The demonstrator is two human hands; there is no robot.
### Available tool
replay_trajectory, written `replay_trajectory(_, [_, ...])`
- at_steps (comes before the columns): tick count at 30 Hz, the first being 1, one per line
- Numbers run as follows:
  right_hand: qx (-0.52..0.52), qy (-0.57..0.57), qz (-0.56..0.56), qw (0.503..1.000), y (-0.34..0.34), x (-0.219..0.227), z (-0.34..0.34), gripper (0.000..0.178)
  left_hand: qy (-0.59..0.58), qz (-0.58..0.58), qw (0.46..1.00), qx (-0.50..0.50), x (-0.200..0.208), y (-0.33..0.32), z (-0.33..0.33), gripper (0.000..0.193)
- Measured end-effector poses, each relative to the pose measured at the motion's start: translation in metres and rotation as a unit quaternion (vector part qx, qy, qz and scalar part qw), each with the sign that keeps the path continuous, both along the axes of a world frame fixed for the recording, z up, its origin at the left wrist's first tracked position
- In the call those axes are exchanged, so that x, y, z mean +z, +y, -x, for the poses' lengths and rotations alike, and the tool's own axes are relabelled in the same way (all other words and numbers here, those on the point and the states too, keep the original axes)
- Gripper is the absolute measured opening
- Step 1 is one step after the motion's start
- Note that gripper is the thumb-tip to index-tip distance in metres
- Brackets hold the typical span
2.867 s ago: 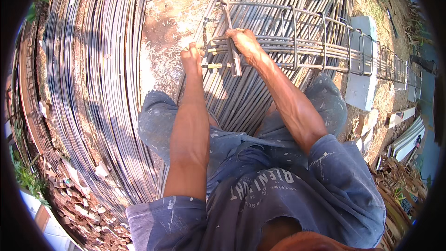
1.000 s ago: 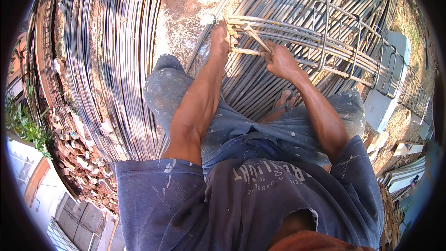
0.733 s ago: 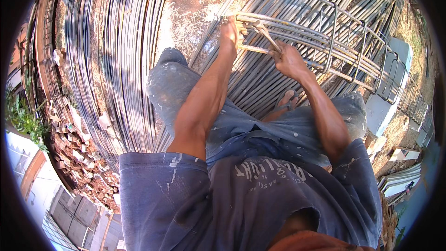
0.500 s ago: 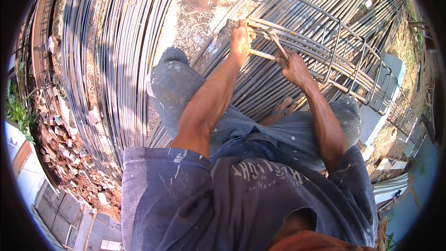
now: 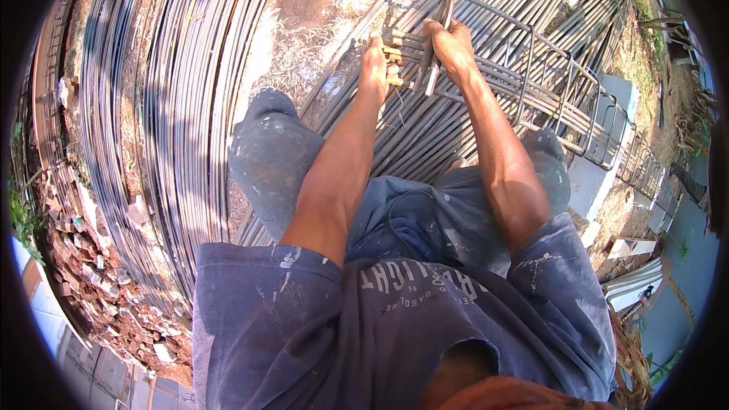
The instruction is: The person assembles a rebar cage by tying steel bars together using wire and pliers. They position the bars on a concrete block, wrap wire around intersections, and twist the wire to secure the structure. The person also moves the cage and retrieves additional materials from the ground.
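My left hand (image 5: pixel 372 70) is at the near ends of a bundle of steel reinforcing bars (image 5: pixel 510 80). Its fingers are closed; what they grip is hidden. Yellowish bar ends (image 5: pixel 392 55) show right beside it, and a thin wire (image 5: pixel 402 110) hangs below. My right hand (image 5: pixel 454 47) is wrapped around a pair of long-handled pincers (image 5: pixel 433 53), which lies across the bars just right of my left hand. Rectangular wire stirrups (image 5: pixel 524 68) surround the bundle farther to the right, forming a cage.
Loose steel bars (image 5: pixel 410 148) lie beneath the cage, and another long stack of bars (image 5: pixel 190 106) runs along the left. Broken brick rubble (image 5: pixel 99 266) is at lower left. A pale board (image 5: pixel 604 159) sits under the cage's right part. My bent knees (image 5: pixel 273 140) flank the work.
My right hand has moved up and away from me, and the pincers now lie across the bars near their ends. My left hand has shifted slightly left. The view has also shifted a little.
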State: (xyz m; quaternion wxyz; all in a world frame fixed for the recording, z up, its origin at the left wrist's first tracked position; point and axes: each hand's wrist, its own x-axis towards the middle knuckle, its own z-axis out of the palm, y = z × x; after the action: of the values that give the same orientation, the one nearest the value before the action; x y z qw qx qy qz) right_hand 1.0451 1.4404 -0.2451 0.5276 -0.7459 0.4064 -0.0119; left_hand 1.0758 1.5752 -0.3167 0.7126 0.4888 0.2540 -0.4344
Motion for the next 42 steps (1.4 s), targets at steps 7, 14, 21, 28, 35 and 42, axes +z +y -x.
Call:
replay_trajectory(7, [0.020, 0.052, 0.057, 0.997, 0.006, -0.019, -0.021, 0.049, -0.024, -0.025, 0.999, 0.032, 0.007, -0.004, 0.002, 0.044])
replay_trajectory(14, [0.017, 0.114, 0.147, 0.982, 0.030, 0.001, -0.025, 0.056, 0.007, -0.070, 0.998, -0.006, 0.007, -0.002, -0.001, 0.051])
replay_trajectory(21, [0.016, 0.111, 0.201, 0.973, 0.035, 0.000, -0.024, 0.053, 0.033, -0.037, 0.998, 0.030, 0.000, -0.005, 0.003, 0.051])
replay_trajectory(28, [0.104, 0.068, 0.136, 0.983, 0.021, 0.028, 0.019, 0.032, 0.039, -0.002, 0.999, -0.016, -0.008, 0.002, -0.001, 0.060])
replay_trajectory(35, [0.340, 0.036, 0.247, 0.906, 0.021, -0.011, 0.097, 0.030, -0.010, 0.132, 0.991, -0.013, -0.051, 0.016, 0.011, 0.070])
replay_trajectory(42, [0.371, 0.156, 0.106, 0.909, 0.016, 0.009, 0.085, 0.028, -0.059, 0.076, 0.995, 0.018, -0.036, 0.016, 0.015, 0.067])
